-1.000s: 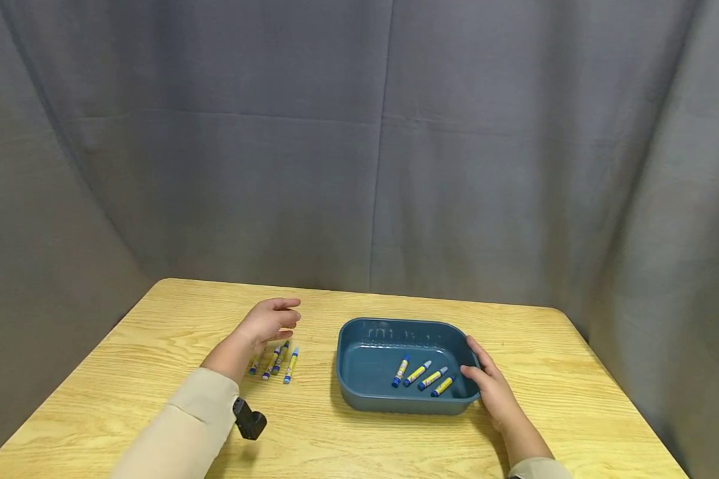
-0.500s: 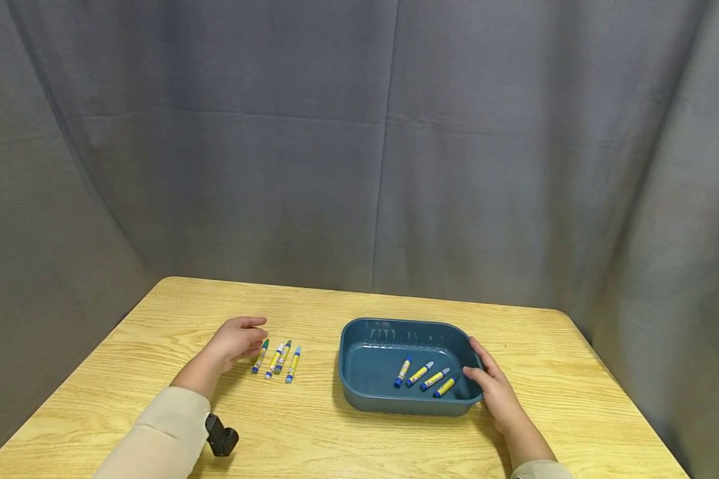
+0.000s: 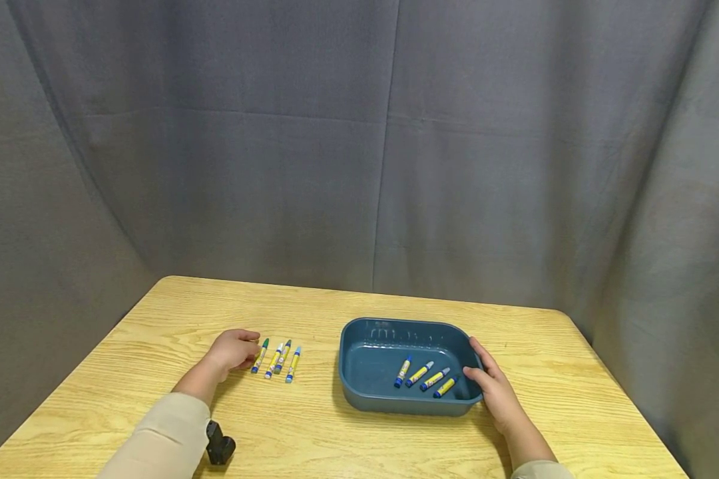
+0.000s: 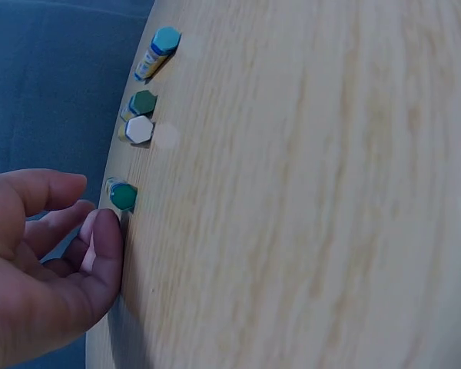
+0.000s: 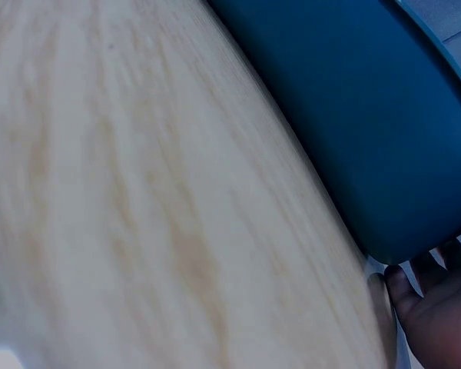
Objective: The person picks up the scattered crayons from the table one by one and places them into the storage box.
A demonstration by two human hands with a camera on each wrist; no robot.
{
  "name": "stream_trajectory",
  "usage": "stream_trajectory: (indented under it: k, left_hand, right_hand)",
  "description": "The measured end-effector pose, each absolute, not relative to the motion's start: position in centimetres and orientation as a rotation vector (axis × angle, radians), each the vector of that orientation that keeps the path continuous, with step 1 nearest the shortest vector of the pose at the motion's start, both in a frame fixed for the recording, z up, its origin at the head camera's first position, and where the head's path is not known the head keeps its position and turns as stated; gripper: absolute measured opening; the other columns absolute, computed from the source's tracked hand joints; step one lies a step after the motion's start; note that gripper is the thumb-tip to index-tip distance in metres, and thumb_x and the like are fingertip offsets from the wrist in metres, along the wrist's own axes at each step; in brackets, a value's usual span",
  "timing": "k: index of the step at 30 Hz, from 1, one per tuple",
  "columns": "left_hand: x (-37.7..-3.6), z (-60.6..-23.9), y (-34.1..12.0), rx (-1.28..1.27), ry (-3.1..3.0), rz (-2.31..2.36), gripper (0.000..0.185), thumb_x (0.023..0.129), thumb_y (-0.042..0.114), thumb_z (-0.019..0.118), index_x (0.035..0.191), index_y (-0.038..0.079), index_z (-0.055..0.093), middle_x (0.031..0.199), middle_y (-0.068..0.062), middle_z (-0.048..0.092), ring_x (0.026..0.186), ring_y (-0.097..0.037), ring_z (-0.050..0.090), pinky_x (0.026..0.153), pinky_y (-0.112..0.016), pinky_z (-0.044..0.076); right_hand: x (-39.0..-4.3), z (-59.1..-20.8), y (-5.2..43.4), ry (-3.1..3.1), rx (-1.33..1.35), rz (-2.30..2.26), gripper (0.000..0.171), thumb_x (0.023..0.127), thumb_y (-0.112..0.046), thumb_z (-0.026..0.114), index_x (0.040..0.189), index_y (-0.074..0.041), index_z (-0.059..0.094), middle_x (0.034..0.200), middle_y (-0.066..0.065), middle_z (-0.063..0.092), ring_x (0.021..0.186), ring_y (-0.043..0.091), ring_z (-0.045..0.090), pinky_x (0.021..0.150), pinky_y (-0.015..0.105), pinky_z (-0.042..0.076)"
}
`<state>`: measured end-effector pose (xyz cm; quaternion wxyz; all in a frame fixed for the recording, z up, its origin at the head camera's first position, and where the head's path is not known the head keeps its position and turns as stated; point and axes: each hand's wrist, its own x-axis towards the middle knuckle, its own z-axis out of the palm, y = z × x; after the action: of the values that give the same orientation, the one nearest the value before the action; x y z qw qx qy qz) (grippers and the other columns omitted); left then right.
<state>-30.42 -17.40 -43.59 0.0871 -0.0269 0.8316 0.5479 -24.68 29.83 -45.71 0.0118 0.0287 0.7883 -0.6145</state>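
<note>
My right grip [image 3: 496, 394] holds the bin's [image 3: 389, 404] end, thumb inside; my left grip [image 3: 232, 350], fingers loosely parted, has nothing, just beside the green crayon [image 3: 260, 357]. Likely light, stiff, perhaps brittle: I'd pinch mid-barrel. Count: four crayons [image 3: 435, 379] in one bin, four on the table [image 3: 317, 439]; grey curtain [image 3: 275, 173] beyond.

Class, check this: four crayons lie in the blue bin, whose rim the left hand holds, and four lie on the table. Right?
Not the left hand: the head view shows the right hand gripping the bin by its rim. The rest stands.
</note>
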Motion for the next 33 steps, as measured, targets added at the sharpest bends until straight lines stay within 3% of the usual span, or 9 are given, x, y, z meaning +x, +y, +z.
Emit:
stream_trajectory:
  k: [4, 6, 10, 18, 25, 28, 31, 33]
  left_hand:
    - [-30.3, -43.5, -16.9, -0.054, 2.580, 1.531, 0.049, 0.088, 0.001, 0.059, 0.131, -0.017, 0.049, 0.113, -0.027, 0.061, 0.080, -0.017, 0.059, 0.069, -0.027, 0.053]
    - [-30.3, -43.6, -16.7, -0.048, 2.643, 1.455, 0.050, 0.084, 0.002, 0.063, 0.129, -0.016, 0.052, 0.119, -0.030, 0.060, 0.089, -0.024, 0.062, 0.071, -0.030, 0.054]
    - [-30.5, -43.7, -16.3, -0.030, 2.762, 1.287, 0.051, 0.079, 0.002, 0.068, 0.126, -0.013, 0.057, 0.125, -0.031, 0.058, 0.107, -0.036, 0.060, 0.079, -0.036, 0.055]
    - [-30.5, -43.7, -16.0, -0.037, 2.771, 1.246, 0.047, 0.080, -0.003, 0.062, 0.126, -0.013, 0.057, 0.119, -0.029, 0.061, 0.092, -0.029, 0.060, 0.070, -0.031, 0.053]
    - [-30.5, -43.4, -16.4, -0.048, 2.699, 1.342, 0.047, 0.083, -0.002, 0.057, 0.129, -0.014, 0.054, 0.121, -0.030, 0.059, 0.096, -0.030, 0.061, 0.072, -0.033, 0.055]
    - [-30.4, -43.3, -16.6, -0.055, 2.639, 1.414, 0.049, 0.084, -0.002, 0.055, 0.131, -0.014, 0.052, 0.113, -0.025, 0.061, 0.087, -0.024, 0.059, 0.069, -0.031, 0.053]
    - [-30.5, -43.2, -16.7, -0.061, 2.574, 1.493, 0.050, 0.084, -0.002, 0.052, 0.132, -0.014, 0.050, 0.088, -0.013, 0.061, 0.073, -0.017, 0.053, 0.063, -0.027, 0.048]
    - [-30.5, -42.9, -16.6, -0.061, 2.528, 1.551, 0.051, 0.084, -0.001, 0.051, 0.134, -0.014, 0.049, 0.073, -0.005, 0.054, 0.065, -0.015, 0.047, 0.060, -0.026, 0.043]
  right_hand:
    - [-24.6, -45.6, 29.8, 2.460, 0.098, -1.917, 0.068, 0.097, -0.015, 0.048, 0.158, -0.019, 0.018, 0.166, 0.006, 0.006, 0.153, 0.034, 0.002, 0.120, 0.036, 0.021]
    - [-24.6, -45.6, 29.8, 2.456, 0.093, -1.929, 0.068, 0.097, -0.015, 0.048, 0.158, -0.018, 0.018, 0.166, 0.007, 0.005, 0.152, 0.035, 0.001, 0.121, 0.051, 0.012]
    - [-24.6, -45.6, 29.8, 2.454, 0.083, -1.938, 0.068, 0.097, -0.015, 0.048, 0.158, -0.017, 0.019, 0.166, 0.008, 0.004, 0.152, 0.036, -0.001, 0.122, 0.054, 0.008]
    - [-24.7, -45.7, 29.8, 2.451, 0.082, -1.938, 0.069, 0.096, -0.015, 0.049, 0.158, -0.016, 0.019, 0.166, 0.008, 0.005, 0.152, 0.037, -0.001, 0.122, 0.055, 0.008]
    - [-24.7, -45.7, 29.8, 2.470, 0.083, -1.918, 0.070, 0.096, -0.015, 0.049, 0.158, -0.017, 0.019, 0.166, 0.008, 0.005, 0.152, 0.038, -0.001, 0.121, 0.057, 0.008]
    - [-24.7, -45.7, 29.7, 2.468, 0.080, -1.914, 0.070, 0.096, -0.014, 0.049, 0.158, -0.017, 0.018, 0.166, 0.009, 0.004, 0.152, 0.039, -0.002, 0.121, 0.058, 0.008]
    - [-24.7, -45.7, 29.8, 2.463, 0.077, -1.918, 0.070, 0.096, -0.014, 0.048, 0.158, -0.017, 0.018, 0.166, 0.009, 0.003, 0.152, 0.039, -0.001, 0.121, 0.058, 0.008]
    - [-24.7, -45.7, 29.8, 2.461, 0.076, -1.920, 0.070, 0.096, -0.013, 0.048, 0.158, -0.016, 0.017, 0.166, 0.009, 0.003, 0.152, 0.040, -0.001, 0.121, 0.058, 0.008]
